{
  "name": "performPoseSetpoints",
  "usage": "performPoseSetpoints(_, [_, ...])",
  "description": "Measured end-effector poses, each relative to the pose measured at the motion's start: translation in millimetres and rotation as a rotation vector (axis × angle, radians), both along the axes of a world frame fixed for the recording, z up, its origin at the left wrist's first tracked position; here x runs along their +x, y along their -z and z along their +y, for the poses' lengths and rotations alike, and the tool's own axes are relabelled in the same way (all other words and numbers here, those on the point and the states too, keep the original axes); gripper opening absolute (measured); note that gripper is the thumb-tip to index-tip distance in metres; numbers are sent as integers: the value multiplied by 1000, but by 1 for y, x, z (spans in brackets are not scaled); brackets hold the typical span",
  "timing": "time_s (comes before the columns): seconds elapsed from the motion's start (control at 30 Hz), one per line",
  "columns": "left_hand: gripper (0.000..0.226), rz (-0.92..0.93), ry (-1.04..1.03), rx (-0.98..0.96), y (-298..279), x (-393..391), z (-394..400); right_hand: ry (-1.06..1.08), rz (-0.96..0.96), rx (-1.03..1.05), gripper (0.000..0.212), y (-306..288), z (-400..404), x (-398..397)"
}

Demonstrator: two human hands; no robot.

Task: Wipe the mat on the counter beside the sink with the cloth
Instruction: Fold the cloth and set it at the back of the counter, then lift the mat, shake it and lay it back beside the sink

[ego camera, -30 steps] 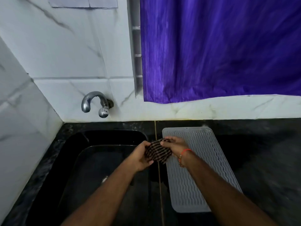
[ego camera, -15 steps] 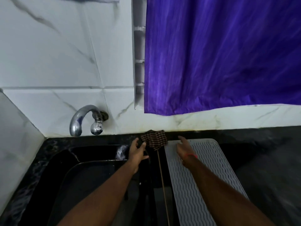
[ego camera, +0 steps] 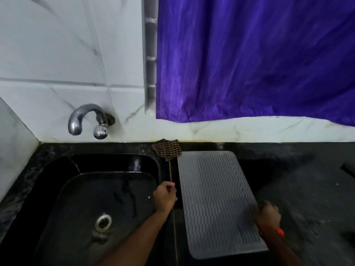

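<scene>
Both hands drew back; cloth (ego camera: 166,150) lies by mat (ego camera: 217,198), below tap (ego camera: 88,120).
</scene>
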State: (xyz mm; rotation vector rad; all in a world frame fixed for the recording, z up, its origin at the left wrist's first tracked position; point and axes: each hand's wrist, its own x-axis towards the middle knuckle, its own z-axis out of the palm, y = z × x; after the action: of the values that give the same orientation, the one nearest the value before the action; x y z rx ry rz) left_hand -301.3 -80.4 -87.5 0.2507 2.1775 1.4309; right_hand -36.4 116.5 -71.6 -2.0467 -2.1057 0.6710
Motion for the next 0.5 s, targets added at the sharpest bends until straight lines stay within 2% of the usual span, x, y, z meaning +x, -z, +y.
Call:
performPoseSetpoints(0.07, [13, 13, 33, -30, -7, 25, -13, 23, -114, -40, 45, -7, -1, 24])
performPoseSetpoints(0.2, [12, 125, 201, -211, 2, 72, -39, -116, -163, -102, 48, -9, -3, 52])
performPoseSetpoints(0.3, [16, 164, 254, -434, 8, 102, -51, -202, -129, -134, 53, 7, 4, 67])
performPoseSetpoints(0.4, [26, 220, 253, -607, 6, 125, -53, -244, -77, -196, 39, -4, 4, 71])
performPoseSetpoints(0.5, [35, 240, 250, -731, -2, 139, -49, -250, -47, -289, 40, -14, 5, 68])
